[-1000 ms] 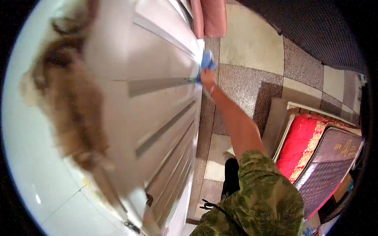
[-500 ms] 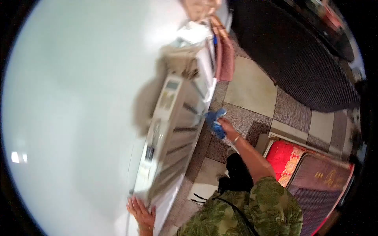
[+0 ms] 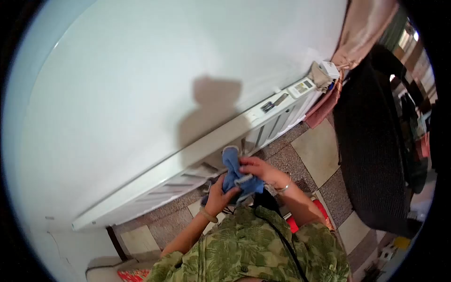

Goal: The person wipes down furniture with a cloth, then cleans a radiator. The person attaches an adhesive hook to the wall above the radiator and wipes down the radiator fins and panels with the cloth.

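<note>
A crumpled blue cloth (image 3: 231,162) with pale edges is held in front of my chest. My left hand (image 3: 219,196) grips its lower left part, the thumb lying across the fabric. My right hand (image 3: 257,169) has its fingers closed on the cloth's right side. Just beyond both hands runs a long white radiator (image 3: 197,149) against the wall. Parts of the fabric between the hands are folded over and hidden.
On the radiator's top lie a small metal utensil (image 3: 275,102), a white device (image 3: 301,88), a beige cloth (image 3: 320,76) and a white box (image 3: 330,69). A pinkish curtain (image 3: 369,30) hangs beyond. A black ribbed chair-like piece (image 3: 371,150) stands at right over the tiled floor (image 3: 317,150).
My left hand has left the radiator's top and now holds the blue cloth too. My right hand has brought the cloth in front of my body. The view has turned along the radiator.
</note>
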Available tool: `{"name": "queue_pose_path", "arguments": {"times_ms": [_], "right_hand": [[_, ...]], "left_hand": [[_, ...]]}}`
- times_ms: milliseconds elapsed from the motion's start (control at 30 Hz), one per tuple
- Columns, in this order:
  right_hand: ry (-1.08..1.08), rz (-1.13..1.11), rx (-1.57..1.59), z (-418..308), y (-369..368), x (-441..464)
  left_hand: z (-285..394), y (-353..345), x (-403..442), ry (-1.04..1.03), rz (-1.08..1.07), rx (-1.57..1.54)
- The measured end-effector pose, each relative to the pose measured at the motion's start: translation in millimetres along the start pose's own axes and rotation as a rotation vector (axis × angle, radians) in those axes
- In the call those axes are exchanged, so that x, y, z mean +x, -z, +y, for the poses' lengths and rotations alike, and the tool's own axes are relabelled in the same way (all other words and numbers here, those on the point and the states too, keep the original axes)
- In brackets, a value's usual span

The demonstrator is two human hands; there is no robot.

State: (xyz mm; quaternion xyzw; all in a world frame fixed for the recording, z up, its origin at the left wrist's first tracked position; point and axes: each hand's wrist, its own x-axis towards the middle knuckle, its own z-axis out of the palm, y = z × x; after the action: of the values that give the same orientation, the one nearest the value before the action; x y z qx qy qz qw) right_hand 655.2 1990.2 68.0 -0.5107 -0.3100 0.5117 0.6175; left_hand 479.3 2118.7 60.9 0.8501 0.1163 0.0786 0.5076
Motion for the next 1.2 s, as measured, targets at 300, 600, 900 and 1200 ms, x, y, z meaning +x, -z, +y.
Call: {"name": "queue_pose_path", "arguments": {"times_ms": [300,600,900,1200], "right_hand": [[-0.050,0.097,-0.203,57.7,-59.0,35.2],[0.139,-0.089,-0.083,-8.2,-125.1,68.6],[0.909,-0.299,-1.297,-21.6,-147.6,155.7],[0.956,-0.318,-1.599,22.1,-222.7,193.1]], "left_hand": [[27.8,30.0,-41.2,0.360,0.657,-0.743],[67.6,39.5,-64.8,0.095,0.880,-0.408],[39.3,-4.2,-187.9,0.626,1.184,-0.217],[-36.7,-100.0,-299.6,1.012,1.255,-0.290]]}}
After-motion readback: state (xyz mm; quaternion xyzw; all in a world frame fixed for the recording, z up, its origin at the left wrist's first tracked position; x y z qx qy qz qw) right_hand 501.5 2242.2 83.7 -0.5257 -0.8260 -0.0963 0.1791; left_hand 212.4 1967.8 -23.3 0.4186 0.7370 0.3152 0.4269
